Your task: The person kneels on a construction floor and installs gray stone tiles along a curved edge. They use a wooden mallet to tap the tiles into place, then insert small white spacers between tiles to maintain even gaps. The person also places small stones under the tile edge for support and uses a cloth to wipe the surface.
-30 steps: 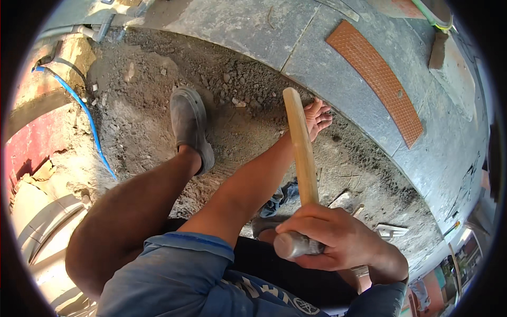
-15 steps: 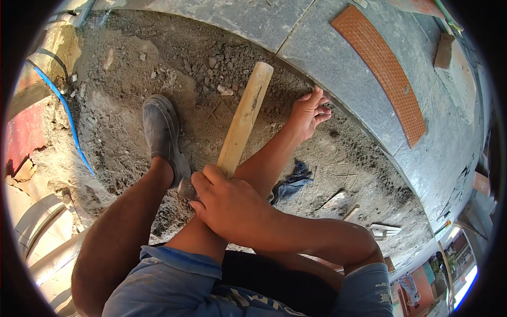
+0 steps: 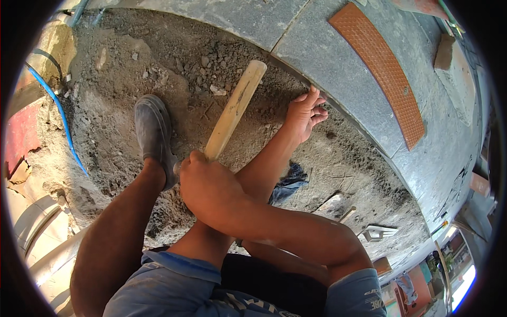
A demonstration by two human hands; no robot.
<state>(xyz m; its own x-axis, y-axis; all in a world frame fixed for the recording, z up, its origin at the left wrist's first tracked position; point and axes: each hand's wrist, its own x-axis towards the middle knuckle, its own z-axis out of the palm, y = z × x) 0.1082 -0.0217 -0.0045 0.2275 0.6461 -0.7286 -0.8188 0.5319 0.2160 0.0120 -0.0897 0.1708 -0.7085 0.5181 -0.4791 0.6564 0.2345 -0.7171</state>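
Hands [image 3: 208,185], wooden handle [image 3: 235,111], lettered shirt [image 3: 169,288]

An orange-brown textured strip [image 3: 385,71] is lying at upper right. A thin blue hose [image 3: 56,99] is running down the left. A crumpled dark-blue cloth [image 3: 288,186] is lying centrally.

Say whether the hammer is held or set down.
Held: the right hand wraps one end of the hammer, the rest jutting out.

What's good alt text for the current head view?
The right hand grips a wooden-handled tool, its forearm crossing over the left arm. The left hand, partly curled, is at the edge of a gray slab bordering dirt ground; an orange-brown textured strip lies on the slab.
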